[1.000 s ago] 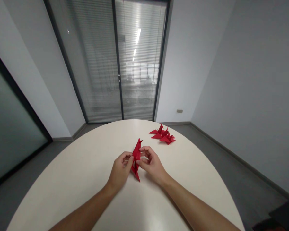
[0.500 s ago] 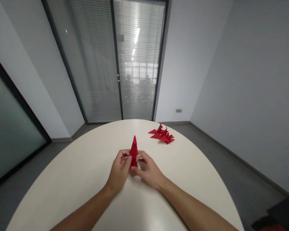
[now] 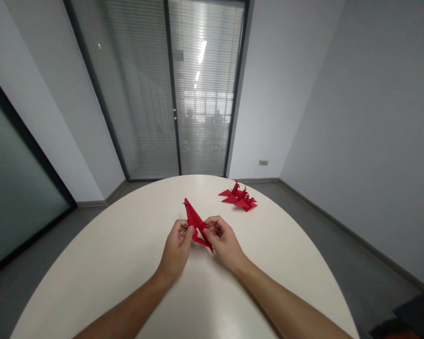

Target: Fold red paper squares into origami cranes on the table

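Observation:
Between my two hands is a folded red origami paper piece [image 3: 195, 219], held just above the table's middle. It slants, with one narrow point up to the far left and another down to the near right. My left hand [image 3: 177, 245] pinches its left edge between thumb and fingers. On the other side, my right hand [image 3: 223, 240] grips the right edge, thumb on top and fingers curled behind. Part of the paper is hidden by the fingertips. Several finished red origami cranes [image 3: 240, 197] stand close together farther back on the right.
The round white table [image 3: 127, 254] fills the foreground. Beyond its far edge is a glass partition with blinds [image 3: 205, 141] in a dark frame. A grey wall [image 3: 374, 117] runs along the right, and a dark object [image 3: 417, 313] is at the lower right corner.
The red paper has gone from nearly upright to slanted, its top leaning left and its lower point swung right. My right hand has shifted its grip up along the right edge.

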A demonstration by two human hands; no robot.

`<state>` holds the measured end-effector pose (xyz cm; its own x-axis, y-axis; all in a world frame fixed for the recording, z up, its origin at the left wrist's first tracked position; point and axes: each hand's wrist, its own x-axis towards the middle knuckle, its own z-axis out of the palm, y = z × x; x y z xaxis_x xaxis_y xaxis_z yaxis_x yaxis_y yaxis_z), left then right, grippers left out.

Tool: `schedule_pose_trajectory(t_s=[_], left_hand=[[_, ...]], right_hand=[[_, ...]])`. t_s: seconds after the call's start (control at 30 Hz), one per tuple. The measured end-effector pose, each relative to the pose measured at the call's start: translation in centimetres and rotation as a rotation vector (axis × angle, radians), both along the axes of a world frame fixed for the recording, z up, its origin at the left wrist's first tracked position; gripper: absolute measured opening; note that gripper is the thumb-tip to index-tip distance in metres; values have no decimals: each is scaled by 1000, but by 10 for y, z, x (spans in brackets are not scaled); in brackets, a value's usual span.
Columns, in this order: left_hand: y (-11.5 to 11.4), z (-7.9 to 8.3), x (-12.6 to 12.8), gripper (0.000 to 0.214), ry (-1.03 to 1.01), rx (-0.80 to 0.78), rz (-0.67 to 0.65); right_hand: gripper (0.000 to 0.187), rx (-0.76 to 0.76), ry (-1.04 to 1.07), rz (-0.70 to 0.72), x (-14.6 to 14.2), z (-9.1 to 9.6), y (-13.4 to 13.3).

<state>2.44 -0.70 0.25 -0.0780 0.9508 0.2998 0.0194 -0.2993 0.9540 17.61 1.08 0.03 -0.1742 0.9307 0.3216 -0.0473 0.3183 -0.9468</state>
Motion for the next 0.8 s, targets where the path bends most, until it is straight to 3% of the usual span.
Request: schedule_pose_trajectory(t_s=[0.33,0.5,0.63,0.8], left_hand=[[-4,-4,4,31,-24,-69,-261],[-6,2,-1,25,63,-31,-193],[-8,4,-1,27,142,14,-131],[-6,2,-1,23,74,2,-82]], right_hand=[[17,96,-10,-111,-4,7,-5],[23,71,63,-61,-7,8,-7],[20,76,-3,-47,-7,6,-6],[21,52,12,-5,-5,7,-5]])
